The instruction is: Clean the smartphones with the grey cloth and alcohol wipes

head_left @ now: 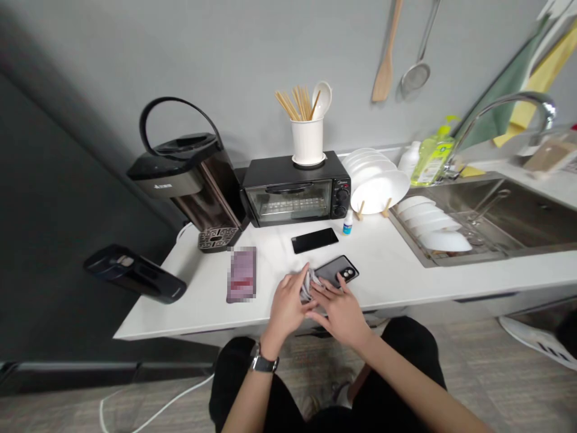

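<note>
A crumpled pale grey cloth [308, 285] sits on the white counter near its front edge, partly hidden by my fingers. My left hand [287, 305] holds it from the left, with a watch [264, 363] on that wrist. Stretched and slightly spread, the fingers of my right hand [339, 310] rest over the cloth's right side. A grey smartphone [334, 269] lies back up against the cloth, its camera lenses at the right end. Behind it is a black phone-shaped slab [314, 240], beside a small white-and-blue bottle [347, 224].
Left of my hands are a blurred-out purple packet [242, 275], a dark flask [139, 275] lying tilted and a water dispenser [193, 180]. Behind stands a toaster oven [295, 201] bearing a utensil holder [308, 141]. Plates [383, 183] and a sink [532, 222] are at right.
</note>
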A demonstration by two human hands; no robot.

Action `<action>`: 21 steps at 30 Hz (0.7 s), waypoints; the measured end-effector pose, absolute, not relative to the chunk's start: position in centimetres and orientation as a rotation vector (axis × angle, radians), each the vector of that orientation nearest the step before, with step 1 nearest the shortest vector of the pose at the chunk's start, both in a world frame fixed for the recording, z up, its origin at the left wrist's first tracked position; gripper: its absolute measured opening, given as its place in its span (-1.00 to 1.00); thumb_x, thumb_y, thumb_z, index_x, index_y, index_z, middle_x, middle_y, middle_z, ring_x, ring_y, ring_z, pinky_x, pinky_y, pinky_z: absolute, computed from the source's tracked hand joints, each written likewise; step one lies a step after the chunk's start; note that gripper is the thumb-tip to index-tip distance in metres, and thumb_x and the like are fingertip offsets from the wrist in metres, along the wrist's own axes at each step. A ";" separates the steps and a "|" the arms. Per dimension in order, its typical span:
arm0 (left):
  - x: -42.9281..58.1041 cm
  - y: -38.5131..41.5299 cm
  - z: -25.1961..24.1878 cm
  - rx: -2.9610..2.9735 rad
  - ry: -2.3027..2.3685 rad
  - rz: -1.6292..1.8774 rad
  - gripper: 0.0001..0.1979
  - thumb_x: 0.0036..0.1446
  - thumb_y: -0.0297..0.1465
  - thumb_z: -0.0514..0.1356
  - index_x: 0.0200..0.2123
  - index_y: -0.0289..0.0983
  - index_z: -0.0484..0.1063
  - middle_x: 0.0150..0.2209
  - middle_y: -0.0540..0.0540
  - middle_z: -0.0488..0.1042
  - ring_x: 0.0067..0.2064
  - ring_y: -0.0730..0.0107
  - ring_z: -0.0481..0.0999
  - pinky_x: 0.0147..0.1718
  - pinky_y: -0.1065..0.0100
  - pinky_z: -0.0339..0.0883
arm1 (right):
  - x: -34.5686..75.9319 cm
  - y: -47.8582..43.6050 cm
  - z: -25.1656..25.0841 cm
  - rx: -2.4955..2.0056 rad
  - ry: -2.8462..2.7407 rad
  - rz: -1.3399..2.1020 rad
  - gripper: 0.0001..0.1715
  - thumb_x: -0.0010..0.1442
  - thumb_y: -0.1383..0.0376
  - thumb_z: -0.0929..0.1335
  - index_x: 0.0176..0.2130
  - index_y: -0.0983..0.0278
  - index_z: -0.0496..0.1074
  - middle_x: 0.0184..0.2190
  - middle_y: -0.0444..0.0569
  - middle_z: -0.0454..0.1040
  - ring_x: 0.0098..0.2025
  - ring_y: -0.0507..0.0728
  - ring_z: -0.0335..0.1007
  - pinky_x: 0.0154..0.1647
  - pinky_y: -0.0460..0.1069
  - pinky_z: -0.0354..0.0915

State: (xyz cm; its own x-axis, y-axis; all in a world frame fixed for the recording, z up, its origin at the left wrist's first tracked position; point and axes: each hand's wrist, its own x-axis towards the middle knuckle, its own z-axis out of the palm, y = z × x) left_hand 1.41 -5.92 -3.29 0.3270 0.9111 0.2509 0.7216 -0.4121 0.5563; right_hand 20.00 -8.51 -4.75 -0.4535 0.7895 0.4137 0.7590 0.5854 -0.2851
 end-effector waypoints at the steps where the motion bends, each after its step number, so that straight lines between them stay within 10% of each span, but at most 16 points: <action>1: 1.7 -5.9 -3.3 2.274 1.484 0.764 -0.04 0.14 -0.34 0.43 0.48 -0.06 -0.01 0.15 -0.15 0.48 0.13 0.01 0.39 0.14 0.00 0.34 | 21.2 -8.4 -4.7 -1.252 -2.302 0.058 -0.42 0.41 -0.05 0.32 0.23 0.22 0.44 0.20 0.06 0.53 0.31 0.28 0.36 0.47 0.36 -0.06; 10: 2.6 -5.7 -2.5 2.211 1.472 0.742 0.04 0.09 -0.27 0.48 0.48 0.03 -0.07 0.23 -0.08 0.47 0.17 0.06 0.40 0.21 0.03 0.28 | 26.0 -4.6 -5.0 -1.500 -2.153 -0.147 -0.31 0.43 -0.05 0.28 0.26 0.40 0.41 0.27 0.24 0.43 0.48 0.48 0.01 0.43 0.46 -0.07; 21: 2.4 -6.1 -3.0 2.210 1.491 0.689 -0.02 0.12 -0.24 0.45 0.48 -0.04 0.00 0.18 -0.14 0.48 0.16 0.02 0.40 0.17 0.01 0.34 | 23.3 -8.5 -4.0 -1.188 -2.385 0.144 -0.36 0.43 -0.04 0.29 0.29 0.30 0.38 0.25 0.10 0.47 0.32 0.28 0.36 0.42 0.29 0.12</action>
State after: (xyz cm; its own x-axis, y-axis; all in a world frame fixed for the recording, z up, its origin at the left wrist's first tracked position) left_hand 2.45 -6.05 -2.97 0.3149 0.9316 0.1813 0.7421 -0.3608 0.5650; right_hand 23.32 -8.55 -4.04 -0.5155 0.7768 0.3616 0.7277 0.6197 -0.2938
